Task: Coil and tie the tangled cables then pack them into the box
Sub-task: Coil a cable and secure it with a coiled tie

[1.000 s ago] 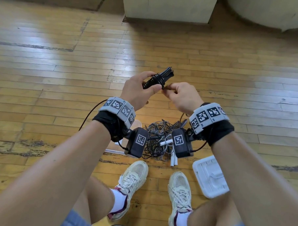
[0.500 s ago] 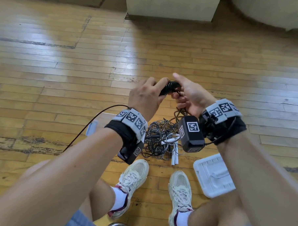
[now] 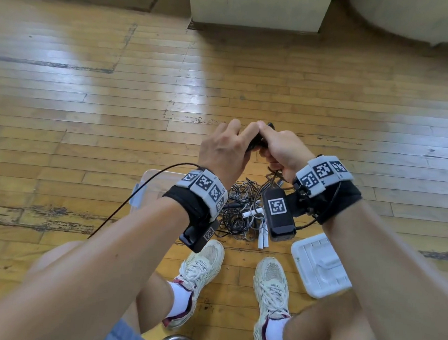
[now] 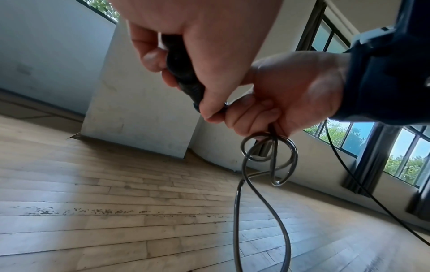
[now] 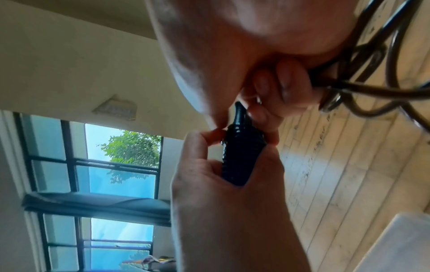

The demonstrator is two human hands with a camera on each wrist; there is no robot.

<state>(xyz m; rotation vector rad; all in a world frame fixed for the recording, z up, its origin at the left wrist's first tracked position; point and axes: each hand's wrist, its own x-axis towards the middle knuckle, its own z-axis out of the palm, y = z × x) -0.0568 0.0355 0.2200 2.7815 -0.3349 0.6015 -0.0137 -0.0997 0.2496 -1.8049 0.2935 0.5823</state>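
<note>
Only in the left wrist view are trailing loops (image 4: pixel 270 158) seen hanging below the right hand (image 3: pixel 282 152), while the coiled black cable (image 5: pixel 242 156) is gripped by curled fingers of the left hand (image 3: pixel 223 152) and the right hand above the floor.

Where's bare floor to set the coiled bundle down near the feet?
Bare wooden floor lies beyond both hands, up to the pale block, and left of the clear box. Crowded: the cable tangle ahead of the shoes, the box on its left, the white lid on its right.
</note>
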